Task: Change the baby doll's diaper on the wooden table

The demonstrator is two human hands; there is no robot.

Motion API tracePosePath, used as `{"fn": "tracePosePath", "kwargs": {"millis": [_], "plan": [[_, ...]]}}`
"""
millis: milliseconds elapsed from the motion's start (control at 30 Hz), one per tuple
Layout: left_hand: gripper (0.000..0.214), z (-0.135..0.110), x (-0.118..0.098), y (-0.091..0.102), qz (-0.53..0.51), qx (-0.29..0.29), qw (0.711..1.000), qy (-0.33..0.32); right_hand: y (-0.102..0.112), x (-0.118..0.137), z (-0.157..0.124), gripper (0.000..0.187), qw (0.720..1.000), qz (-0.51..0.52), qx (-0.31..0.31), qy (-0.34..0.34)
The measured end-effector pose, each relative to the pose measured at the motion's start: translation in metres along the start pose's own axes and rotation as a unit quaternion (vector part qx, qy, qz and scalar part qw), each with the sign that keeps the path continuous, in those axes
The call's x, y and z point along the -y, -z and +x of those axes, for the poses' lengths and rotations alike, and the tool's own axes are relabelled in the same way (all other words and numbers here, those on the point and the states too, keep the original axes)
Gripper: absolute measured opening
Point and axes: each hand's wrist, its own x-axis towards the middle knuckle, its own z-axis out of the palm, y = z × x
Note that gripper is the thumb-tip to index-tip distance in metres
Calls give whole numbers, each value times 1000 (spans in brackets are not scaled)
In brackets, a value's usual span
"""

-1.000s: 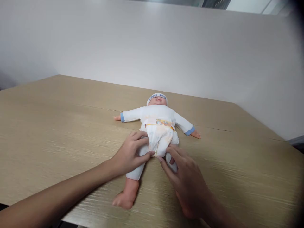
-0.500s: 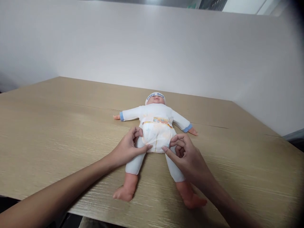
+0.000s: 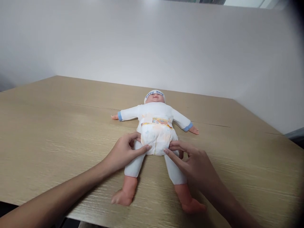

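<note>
A baby doll (image 3: 154, 109) in a white suit with blue cuffs lies on its back, legs toward me and arms spread. Around its hips is a white diaper (image 3: 155, 136), its front fastened across the belly by a printed yellow-orange strip. My left hand (image 3: 127, 147) is closed at the diaper's leg edge, the thumb on the front near the crotch and the fingers tucked beside the thigh. On the other side my right hand (image 3: 190, 158) pinches the opposite leg edge between thumb and fingers. Some fingertips of both hands are hidden.
The doll lies on a wood-grain table (image 3: 71, 133), whose front edge runs just below its feet. A pale wall or partition (image 3: 142, 47) rises behind the table and along the right. A thin seam crosses the tabletop.
My right hand's fingers have straightened and slid along the leg edge. The left fingers have shifted slightly down the diaper's side. The camera view has tilted slightly down.
</note>
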Motion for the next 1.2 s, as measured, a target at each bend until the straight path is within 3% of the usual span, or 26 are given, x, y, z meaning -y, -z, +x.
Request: {"fn": "tracePosePath", "kwargs": {"millis": [133, 300, 433, 700, 867, 967, 1067, 1200], "plan": [[35, 3, 1, -1, -49, 20, 998, 19, -5, 0, -1, 25, 1000, -7, 8, 1], [37, 6, 0, -5, -118, 9, 992, 54, -12, -1, 2, 31, 996, 68, 45, -47], [36, 6, -4, -5, -80, 4, 996, 35, -17, 0, 3, 29, 995, 87, 35, -40], [39, 7, -2, -4, -20, 7, 1000, -16, -25, 6, 0, 28, 999, 28, -16, 15], [45, 10, 5, -7, -105, 25, 994, -3, -29, 1, 3, 30, 998, 62, -17, 20], [51, 12, 8, -7, -189, 30, 981, 32, -29, -3, 7, 27, 987, 162, -2, -18], [56, 14, 9, -6, -241, 22, 969, 53, -28, -7, 10, 39, 968, 240, 32, -67], [55, 16, 11, -5, -252, 15, 966, 54, -29, -11, 9, 43, 975, 210, 16, -65]]}}
